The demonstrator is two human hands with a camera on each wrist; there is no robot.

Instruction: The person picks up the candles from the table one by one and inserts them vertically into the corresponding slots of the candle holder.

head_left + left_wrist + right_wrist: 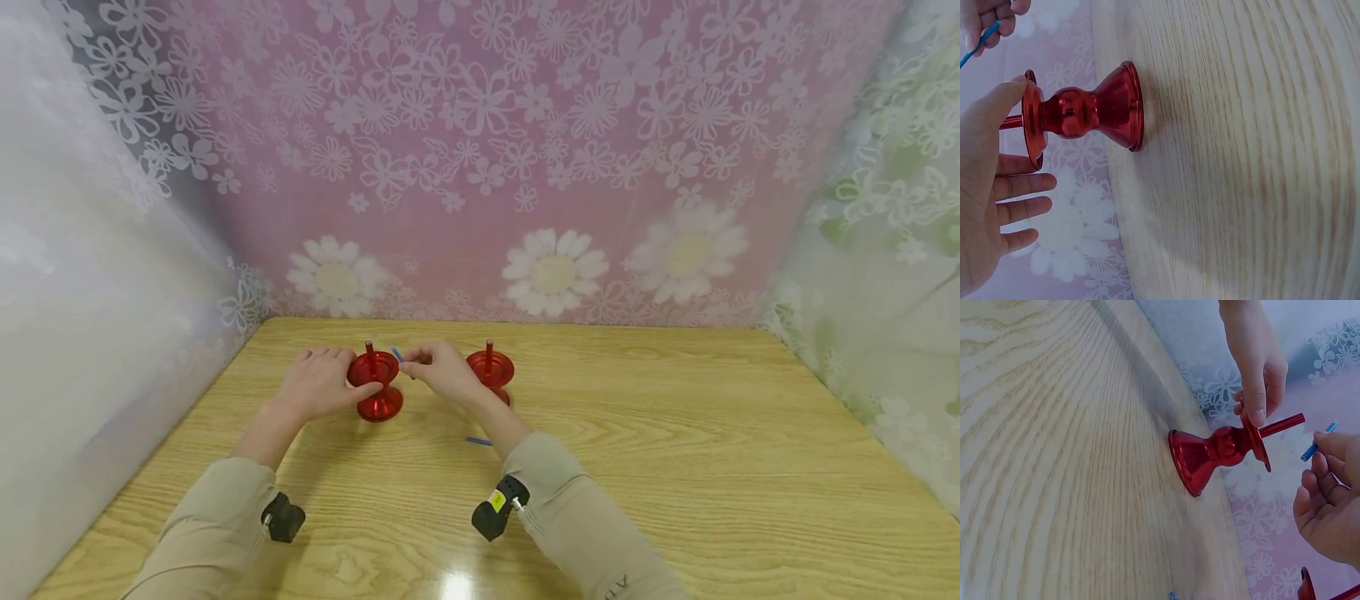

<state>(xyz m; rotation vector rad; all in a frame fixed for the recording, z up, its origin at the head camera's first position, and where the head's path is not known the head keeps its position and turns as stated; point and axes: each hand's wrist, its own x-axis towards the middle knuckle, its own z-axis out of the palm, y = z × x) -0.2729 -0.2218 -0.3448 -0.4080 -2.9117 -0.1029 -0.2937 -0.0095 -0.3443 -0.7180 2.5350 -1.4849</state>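
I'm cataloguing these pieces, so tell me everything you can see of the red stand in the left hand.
The red stand is glossy and metallic-looking, with a flared round base, a bulging stem, a shallow rimmed dish and a thin central rod. It stands upright on the wood-grained table, towards the far edge, the left hand gripping its dish.

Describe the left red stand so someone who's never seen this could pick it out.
Find the broad, pale wood-grain table. Toward its far edge, left of centre, rises the metallic-looking red pedestal stand, with a flared base, round dish and thin upright tube. Unlike the matching red stand to its right, it is held at its dish by the person's left grip.
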